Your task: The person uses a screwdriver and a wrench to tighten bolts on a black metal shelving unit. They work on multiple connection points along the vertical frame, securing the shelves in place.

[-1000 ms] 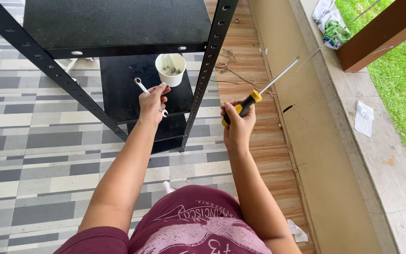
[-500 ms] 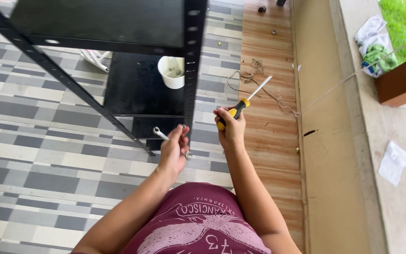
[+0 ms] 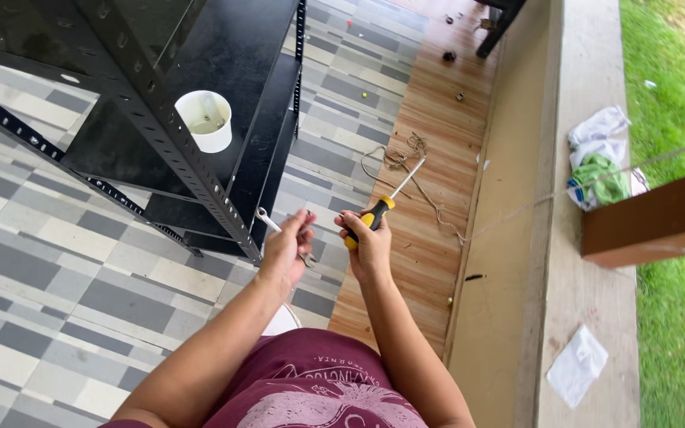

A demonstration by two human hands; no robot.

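Your left hand (image 3: 285,247) is closed around a small silver wrench (image 3: 266,219), fingers curled onto its shaft; its ring end pokes out to the far left of your knuckles, and the other end shows just below your fingers. The wrench sits just beside the near corner post of the black metal shelving rack (image 3: 170,139), which fills the far left of the view.

Your right hand (image 3: 369,242) is wrapped tight on the yellow-and-black handle of a screwdriver (image 3: 390,196), fingers together around the grip. Its metal shaft points away from you, up and to the right, over the wooden plank strip (image 3: 430,158). Both hands are close together, fingertips nearly meeting, held above the edge where the grey patterned tile floor (image 3: 57,277) meets the planks.

On a middle shelf of the rack stands a white plastic cup (image 3: 204,120), upright and open at the top, partly behind the perforated post. I cannot tell what lies inside it.

Far of your right hand, a tangle of thin cord (image 3: 402,158) lies on the planks, with a strand trailing toward the right. Beyond the planks runs a tan concrete ledge (image 3: 588,261); on it rests a bundle of white and green cloth (image 3: 604,170) to the far right, and a white scrap of paper (image 3: 579,366) nearer to you. Grass (image 3: 675,79) borders the right edge.
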